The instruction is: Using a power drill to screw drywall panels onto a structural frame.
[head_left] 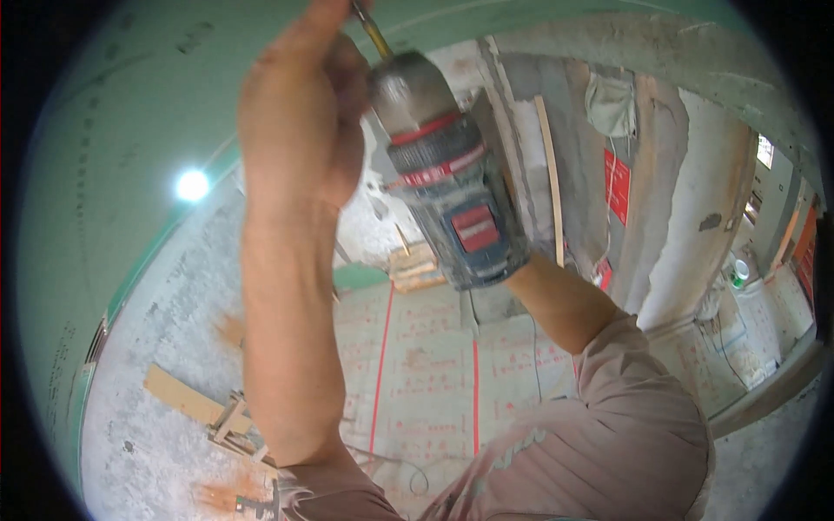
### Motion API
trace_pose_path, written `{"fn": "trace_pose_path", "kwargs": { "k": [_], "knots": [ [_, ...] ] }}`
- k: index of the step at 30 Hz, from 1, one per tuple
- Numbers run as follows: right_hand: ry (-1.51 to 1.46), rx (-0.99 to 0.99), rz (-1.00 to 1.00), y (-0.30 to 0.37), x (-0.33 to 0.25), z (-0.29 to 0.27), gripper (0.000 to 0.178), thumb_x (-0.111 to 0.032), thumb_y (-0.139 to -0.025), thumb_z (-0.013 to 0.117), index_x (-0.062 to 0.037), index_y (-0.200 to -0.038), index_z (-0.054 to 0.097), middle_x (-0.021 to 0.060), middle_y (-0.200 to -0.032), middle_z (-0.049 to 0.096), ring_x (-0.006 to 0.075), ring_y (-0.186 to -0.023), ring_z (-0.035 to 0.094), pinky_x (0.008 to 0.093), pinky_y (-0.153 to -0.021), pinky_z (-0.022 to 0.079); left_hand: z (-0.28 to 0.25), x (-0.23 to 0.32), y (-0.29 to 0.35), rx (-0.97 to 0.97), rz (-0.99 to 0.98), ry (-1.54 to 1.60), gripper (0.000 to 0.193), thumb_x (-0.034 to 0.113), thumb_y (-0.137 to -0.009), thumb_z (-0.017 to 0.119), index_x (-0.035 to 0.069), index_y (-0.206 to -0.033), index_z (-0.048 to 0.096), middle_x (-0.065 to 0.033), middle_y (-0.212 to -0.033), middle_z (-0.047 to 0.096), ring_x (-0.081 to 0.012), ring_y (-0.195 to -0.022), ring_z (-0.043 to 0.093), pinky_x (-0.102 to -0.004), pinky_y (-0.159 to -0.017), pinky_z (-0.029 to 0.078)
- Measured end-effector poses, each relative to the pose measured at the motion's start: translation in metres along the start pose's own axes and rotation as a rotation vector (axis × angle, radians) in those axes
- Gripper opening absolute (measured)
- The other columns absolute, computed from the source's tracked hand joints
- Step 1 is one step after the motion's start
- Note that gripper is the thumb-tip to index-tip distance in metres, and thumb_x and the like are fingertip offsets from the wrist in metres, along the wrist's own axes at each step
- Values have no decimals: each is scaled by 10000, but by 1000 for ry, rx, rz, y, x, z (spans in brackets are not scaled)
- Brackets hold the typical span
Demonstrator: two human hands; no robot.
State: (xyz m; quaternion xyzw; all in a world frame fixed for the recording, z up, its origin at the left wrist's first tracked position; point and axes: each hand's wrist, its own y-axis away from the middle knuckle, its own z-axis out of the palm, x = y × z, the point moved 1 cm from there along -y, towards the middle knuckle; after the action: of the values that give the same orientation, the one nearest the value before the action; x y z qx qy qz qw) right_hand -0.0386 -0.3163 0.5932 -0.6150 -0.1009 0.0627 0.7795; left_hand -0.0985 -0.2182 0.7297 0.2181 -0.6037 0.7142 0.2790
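A dark cordless drill (456,187) with red rings and a grey nose points up and left toward a green board (130,95) overhead. Its long bit (375,33) reaches the upper edge of the view. My right forearm (565,304) runs up behind the drill body; the right hand gripping it is hidden there. My left hand (300,104) is raised just left of the drill nose, its fingers curled and closed close to the bit. Blur and the picture's edge hide what the left fingertips hold, if anything.
Printed sheeting with red lines (421,373) covers the floor. A small wooden stand (234,425) and boards lie lower left. Wood pieces (413,265) are stacked behind the drill. A timber strip (550,174) leans by the rough wall at right. A bright lamp (192,185) shines at left.
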Motion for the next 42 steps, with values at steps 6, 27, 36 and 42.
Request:
{"fn": "trace_pose_path", "kwargs": {
  "k": [6,27,36,42],
  "knots": [
    [-1050,-110,357,10,21,4,233,-165,-1004,418,-31,-1094,585,89,-1012,648,121,-888,614,282,-768,524,10,7,2,-113,259,-81,184,177,-948,593,89,-792,633,113,-578,374,-19,-498,276,-184,-479,246],
    [-62,-1243,1127,333,10,-127,185,-79,-756,668,-39,-911,577,98,-780,592,223,-729,599,361,-660,464,-151,-261,350,870,-957,-238,212,225,-879,615,31,-807,659,11,-628,511,-66,-547,423,-255,-493,340],
    [-485,-1648,891,343,16,-143,321,-67,-716,665,-41,-1034,630,131,-863,645,308,-798,639,368,-723,487,-77,-303,457,1455,-1071,19,276,273,-956,557,33,-845,632,19,-625,486,-77,-528,405,-259,-467,311],
    [-765,-1718,865,366,52,-138,280,-64,-698,683,-32,-972,635,156,-862,647,360,-835,632,402,-731,482,-36,-313,473,1709,-1032,20,244,263,-955,562,48,-863,631,21,-636,476,-76,-524,406,-255,-463,306]
  ]
}}
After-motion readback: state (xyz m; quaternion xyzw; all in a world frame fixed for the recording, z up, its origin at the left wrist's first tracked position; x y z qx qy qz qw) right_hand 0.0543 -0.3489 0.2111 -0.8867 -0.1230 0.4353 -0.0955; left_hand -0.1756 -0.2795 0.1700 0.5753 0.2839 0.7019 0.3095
